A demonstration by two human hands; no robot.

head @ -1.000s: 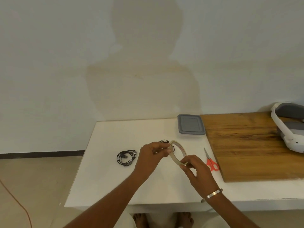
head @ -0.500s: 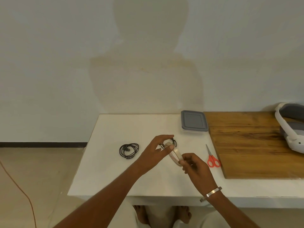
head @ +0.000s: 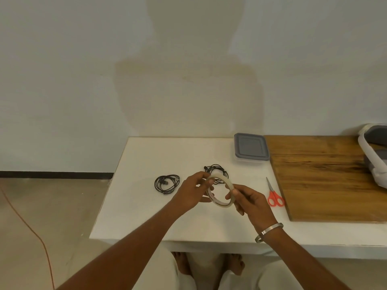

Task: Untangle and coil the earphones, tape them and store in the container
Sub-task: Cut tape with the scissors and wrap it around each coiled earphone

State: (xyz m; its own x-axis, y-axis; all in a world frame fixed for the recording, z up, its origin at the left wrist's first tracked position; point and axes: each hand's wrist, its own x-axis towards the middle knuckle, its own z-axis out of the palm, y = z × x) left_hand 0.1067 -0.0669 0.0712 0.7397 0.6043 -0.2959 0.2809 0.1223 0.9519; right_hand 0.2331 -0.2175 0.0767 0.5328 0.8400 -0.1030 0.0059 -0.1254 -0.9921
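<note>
A thin ring of clear tape (head: 222, 204) is held above the white table (head: 146, 216) between both hands. My left hand (head: 193, 191) pinches its left rim with thumb and fingers. My right hand (head: 248, 200) grips its right rim. One coiled black earphone set (head: 167, 183) lies on the table to the left of my hands. A second black earphone bundle (head: 216, 170) lies just behind the tape, partly hidden by it. The container with a grey lid (head: 250, 147) sits shut at the back of the table.
Red-handled scissors (head: 274, 196) lie right of my hands beside a large wooden board (head: 326, 178). A white and grey headset (head: 374, 155) rests on the board's far right. An orange cable (head: 31, 229) runs across the floor at left. A wall stands behind the table.
The tape ring has been turned in my hands, from near edge-on to showing its open face. Both hands kept hold of it.
</note>
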